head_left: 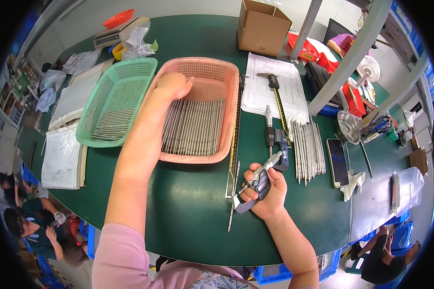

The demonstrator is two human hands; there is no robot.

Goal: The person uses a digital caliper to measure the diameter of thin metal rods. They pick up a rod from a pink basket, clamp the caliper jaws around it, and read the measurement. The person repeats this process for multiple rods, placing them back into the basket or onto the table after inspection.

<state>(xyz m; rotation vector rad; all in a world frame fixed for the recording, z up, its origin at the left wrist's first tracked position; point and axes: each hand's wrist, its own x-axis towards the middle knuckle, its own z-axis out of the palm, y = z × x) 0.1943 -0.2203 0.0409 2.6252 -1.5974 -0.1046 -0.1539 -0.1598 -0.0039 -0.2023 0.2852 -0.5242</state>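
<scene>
The right grip [270,201] is wrapped around a digital micrometer [259,187], its frame tipped toward 7 o'clock. A single thin rod [230,219] passes at the 9 o'clock side of that grip, its long axis close to 12–6; whether the micrometer clamps it or it merely lies alongside cannot be told.

The left grip [175,86] is curled over the upper left of the pink basket [230,139], thumb toward 2 o'clock; its fingertips are hidden, so whether it pinches anything cannot be told. From it, the packed rods [193,127] in that basket lie at 5 o'clock, side by side, also nearly 12–6. The left hand is clearly the nearer to them.

Farther out, the green basket [88,115] sits at 8 to 9 o'clock from the left grip, its few rods [115,124] running nearly 9–3. From the right grip, a row of loose rods [307,150] lies on the surface [193,202] at 1 o'clock, roughly 12–6.
</scene>
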